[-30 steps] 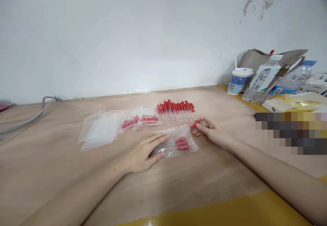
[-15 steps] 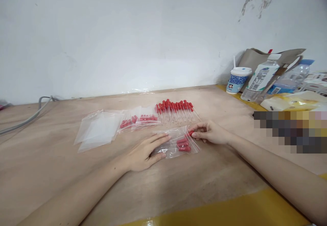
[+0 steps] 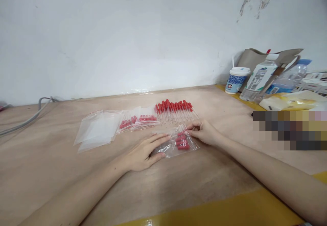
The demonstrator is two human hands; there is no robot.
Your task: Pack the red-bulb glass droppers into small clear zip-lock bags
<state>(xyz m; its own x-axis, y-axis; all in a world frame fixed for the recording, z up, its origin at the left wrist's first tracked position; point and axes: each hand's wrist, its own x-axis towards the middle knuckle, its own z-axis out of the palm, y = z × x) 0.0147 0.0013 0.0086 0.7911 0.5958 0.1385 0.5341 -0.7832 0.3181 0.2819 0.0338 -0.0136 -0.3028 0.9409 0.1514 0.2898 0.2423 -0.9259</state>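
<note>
Working the hands from afar, noting as I go. The clear bag (image 3: 168,151) is lying on the desk (image 3: 143,192) between them, mouth facing right. My left hand (image 3: 143,152) is resting on its left end, fingers spread, pinning the plastic and grasping nothing. My right hand (image 3: 206,134) is holding its fingertips together at the mouth, beside the topmost of the red-topped droppers (image 3: 182,143) in the bag; whether that grip is pinching a bulb or the plastic lip, I am not managing to tell.

I am judging the step as tucking that dropper in. For doing it well, I am favouring light, steady left pressure, the stem sliding flat and parallel to the others, the bulb clearing the seal. The stems are looking thin, so I am advising against bending. Loose droppers (image 3: 175,107) are lying behind, bulbs toward the wall.
</note>
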